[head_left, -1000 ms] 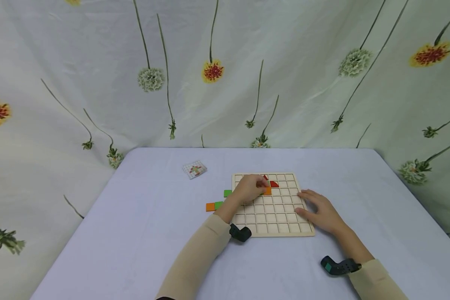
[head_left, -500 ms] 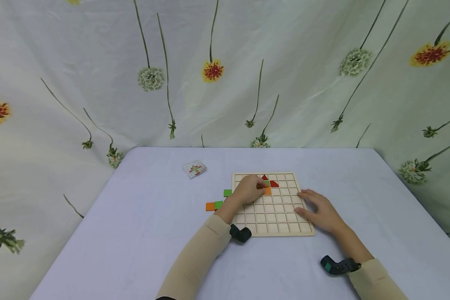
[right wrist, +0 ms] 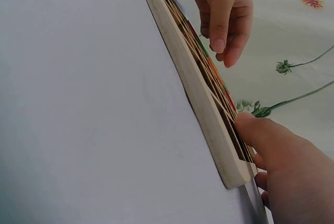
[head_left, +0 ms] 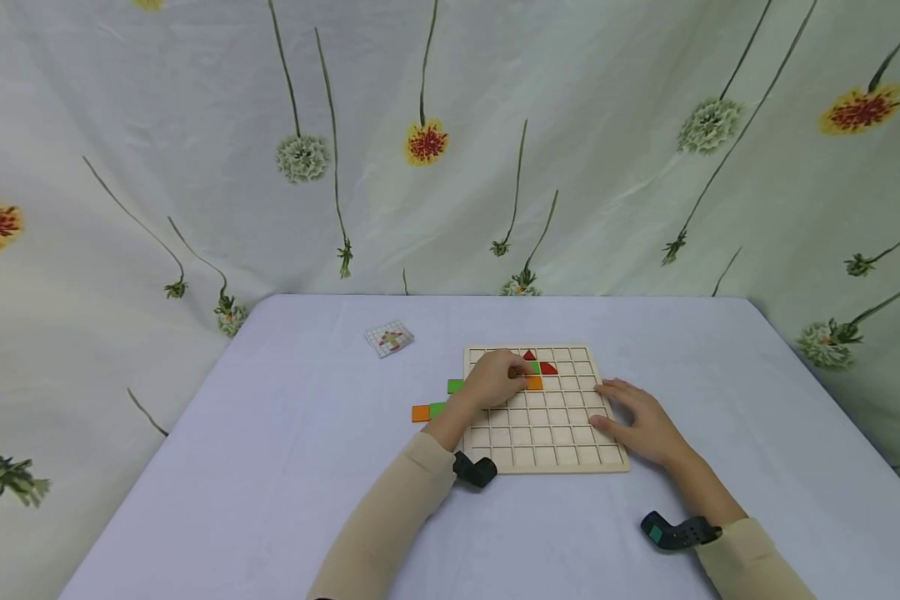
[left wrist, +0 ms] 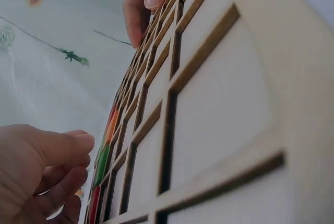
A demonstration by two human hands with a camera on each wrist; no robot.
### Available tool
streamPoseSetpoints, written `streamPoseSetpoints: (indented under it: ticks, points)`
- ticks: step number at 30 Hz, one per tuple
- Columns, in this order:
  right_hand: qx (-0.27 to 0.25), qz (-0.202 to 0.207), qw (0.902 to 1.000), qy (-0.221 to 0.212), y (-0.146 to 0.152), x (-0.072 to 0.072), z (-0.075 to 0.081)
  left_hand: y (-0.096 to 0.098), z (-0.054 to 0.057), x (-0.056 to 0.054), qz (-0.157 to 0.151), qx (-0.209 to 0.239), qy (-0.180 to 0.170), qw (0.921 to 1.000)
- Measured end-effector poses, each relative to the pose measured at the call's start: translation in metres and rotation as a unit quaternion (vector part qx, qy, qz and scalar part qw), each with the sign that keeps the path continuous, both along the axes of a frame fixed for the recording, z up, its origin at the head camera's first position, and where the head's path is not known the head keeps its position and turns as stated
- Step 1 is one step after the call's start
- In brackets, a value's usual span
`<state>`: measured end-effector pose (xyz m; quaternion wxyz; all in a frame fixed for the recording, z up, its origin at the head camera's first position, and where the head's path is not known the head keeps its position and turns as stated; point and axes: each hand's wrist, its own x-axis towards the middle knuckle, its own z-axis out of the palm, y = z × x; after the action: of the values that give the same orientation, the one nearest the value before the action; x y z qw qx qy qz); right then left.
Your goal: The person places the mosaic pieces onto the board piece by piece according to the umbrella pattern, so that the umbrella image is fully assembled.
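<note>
The wooden grid board [head_left: 543, 436] lies on the table in the head view. My left hand [head_left: 492, 379] hovers over its upper left part, fingers loosely curled; neither wrist view shows anything between them. Beside those fingertips, a green tile [head_left: 534, 367] and an orange tile [head_left: 535, 382] sit in the grid. A red triangle [head_left: 529, 356] and a red rounded tile [head_left: 548, 367] lie in nearby cells. My right hand [head_left: 639, 423] rests along the board's right edge; its thumb [right wrist: 250, 127] touches the frame in the right wrist view. Cells under my left hand are hidden.
Left of the board lie loose green [head_left: 455, 386] and orange [head_left: 420, 413] tiles, with another green tile [head_left: 437, 409] partly behind my forearm. A small pattern card [head_left: 389, 338] lies farther back on the white table [head_left: 270, 467]. A flowered cloth [head_left: 607, 167] hangs behind.
My left hand has drawn back slightly to the left, so the green tile and red triangle show more. The right hand and the board stay where they were.
</note>
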<state>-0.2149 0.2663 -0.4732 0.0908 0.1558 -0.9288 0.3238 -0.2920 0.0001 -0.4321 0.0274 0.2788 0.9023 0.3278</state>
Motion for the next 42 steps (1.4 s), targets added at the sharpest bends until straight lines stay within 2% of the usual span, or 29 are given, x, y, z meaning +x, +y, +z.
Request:
streamPoseSetpoints:
  ticks: [11, 30, 42]
  points:
    - [0.004, -0.004, 1.0000, -0.006, -0.002, 0.002, 0.003, -0.027, -0.001, 0.004, 0.019, 0.025, 0.002, 0.9995]
    - [0.004, -0.005, 0.9999, -0.009, -0.002, 0.003, 0.003, -0.083, 0.000, 0.001, 0.082, 0.007, -0.005, 0.9966]
    - [0.004, 0.003, 1.0000, 0.001, -0.002, 0.003, 0.004, -0.104, -0.008, 0.000, 0.130, -0.002, -0.051, 0.9902]
